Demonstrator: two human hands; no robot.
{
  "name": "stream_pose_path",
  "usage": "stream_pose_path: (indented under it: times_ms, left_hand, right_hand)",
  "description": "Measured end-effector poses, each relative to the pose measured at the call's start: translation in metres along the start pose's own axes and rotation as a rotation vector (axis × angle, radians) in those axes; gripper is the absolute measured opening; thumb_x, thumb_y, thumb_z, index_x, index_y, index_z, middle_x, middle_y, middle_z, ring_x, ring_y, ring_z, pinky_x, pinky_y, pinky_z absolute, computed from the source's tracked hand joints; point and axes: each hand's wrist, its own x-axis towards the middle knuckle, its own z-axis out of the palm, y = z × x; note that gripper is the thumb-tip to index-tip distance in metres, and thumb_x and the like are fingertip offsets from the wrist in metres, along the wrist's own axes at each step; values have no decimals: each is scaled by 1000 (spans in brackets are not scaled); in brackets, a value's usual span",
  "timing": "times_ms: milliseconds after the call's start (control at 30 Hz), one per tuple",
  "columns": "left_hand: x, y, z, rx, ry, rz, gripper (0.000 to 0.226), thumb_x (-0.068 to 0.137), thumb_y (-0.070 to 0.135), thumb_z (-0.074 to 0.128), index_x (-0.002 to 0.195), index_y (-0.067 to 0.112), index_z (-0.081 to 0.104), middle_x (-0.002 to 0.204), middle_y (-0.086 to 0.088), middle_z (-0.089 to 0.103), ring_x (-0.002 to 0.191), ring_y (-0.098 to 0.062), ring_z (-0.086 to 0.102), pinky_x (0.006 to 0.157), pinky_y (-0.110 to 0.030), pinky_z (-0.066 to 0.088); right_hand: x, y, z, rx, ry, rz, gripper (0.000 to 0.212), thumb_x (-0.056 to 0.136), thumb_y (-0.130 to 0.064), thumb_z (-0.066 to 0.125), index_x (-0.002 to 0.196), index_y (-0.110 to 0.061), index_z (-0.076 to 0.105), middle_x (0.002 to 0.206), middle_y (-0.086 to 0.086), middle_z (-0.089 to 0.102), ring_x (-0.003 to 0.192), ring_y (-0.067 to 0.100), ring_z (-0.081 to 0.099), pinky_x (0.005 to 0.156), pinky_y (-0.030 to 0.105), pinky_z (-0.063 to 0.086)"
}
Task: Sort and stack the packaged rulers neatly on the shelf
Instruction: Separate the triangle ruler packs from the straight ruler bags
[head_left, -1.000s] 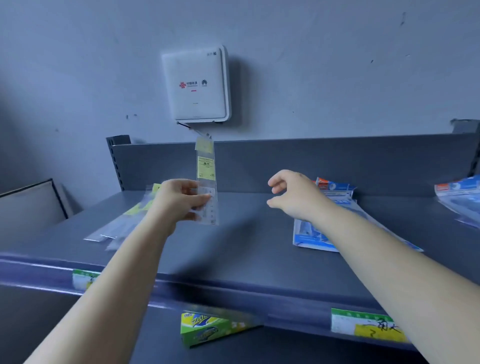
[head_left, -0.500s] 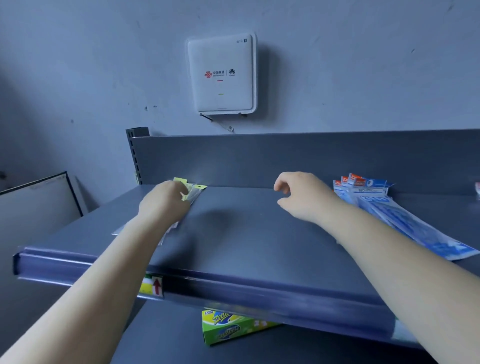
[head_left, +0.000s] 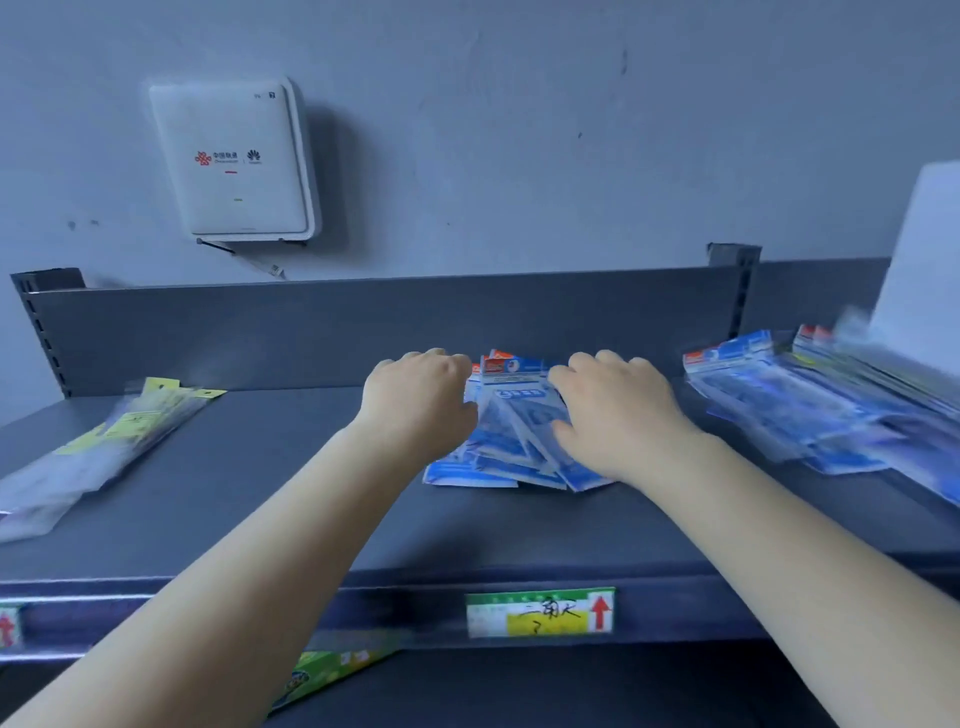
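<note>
Head view: both hands bracket the fanned blue ruler packs on the grey shelf; left hand and right hand have fingers curled at the pile's edges, grasp uncertain. Judged partway: yellow-tagged packs lie well left of the left hand, another blue stack right of the right hand, both uneven. White wall box above, price label below.

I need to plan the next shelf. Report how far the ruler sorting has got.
Done: yellow-labelled packs lie together at the shelf's left. In hand: left hand and right hand are on the fanned blue packs mid-shelf. Left: squaring that pile, and the loose blue pile at the right.
</note>
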Motion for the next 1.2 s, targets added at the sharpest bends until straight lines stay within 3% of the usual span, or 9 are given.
stream_pose_path:
  times_ms: [200,367,600,733,833,933,1067,1200]
  left_hand:
    - [14,113,1,-47,-7,116,24,90,25,48,109,16,56,107,0,59,97,-22,53,69,-26,29]
    - [23,182,8,-91,-51,161,32,89,29,48,117,16,55,114,0,57,108,-23,53,73,-27,32]
    - [40,251,19,-200,-147,142,28,89,35,50,113,22,56,111,5,59,104,-20,55,75,-27,39]
    - [60,277,25,-254,-291,96,38,91,43,47,123,24,52,121,5,56,110,-17,53,80,-27,41]
    - [73,288,33,-247,-366,49,43,91,47,47,121,18,53,121,1,57,109,-21,54,83,-29,44]
    - [78,291,46,-200,-421,-32,54,88,58,44,122,16,50,125,-2,56,114,-25,51,86,-33,42]
    - [82,292,60,-234,-462,-177,78,79,73,43,130,15,40,129,-5,53,127,-26,38,96,-37,33]
    - [90,288,70,-424,-439,-235,84,75,67,59,138,18,34,135,-1,50,128,-24,39,101,-36,30]
  right_hand:
    - [-47,92,8,26,-26,114,34,93,-35,46,122,-18,48,121,0,50,117,24,44,86,34,36]
    - [-79,155,12,27,-14,157,25,92,-33,46,110,-16,51,115,1,53,114,25,46,77,31,31]
    - [-107,237,22,172,-24,266,27,89,-29,50,111,-14,55,112,3,54,108,26,51,82,33,42]
    - [-112,282,27,258,26,376,24,93,-23,47,109,-8,56,111,7,53,106,27,51,83,32,39]
    - [-110,307,37,268,-53,435,30,97,-23,39,117,-7,54,117,10,55,107,29,52,87,34,42]
    - [-106,314,47,241,-208,425,35,97,-31,38,121,-11,54,121,9,56,110,28,53,92,37,45]
    - [-102,310,50,222,-225,407,35,95,-39,40,116,-19,58,119,2,60,111,24,53,90,34,44]
    - [-104,307,50,359,-192,374,35,93,-39,45,123,-28,58,127,0,58,118,19,51,96,30,40]
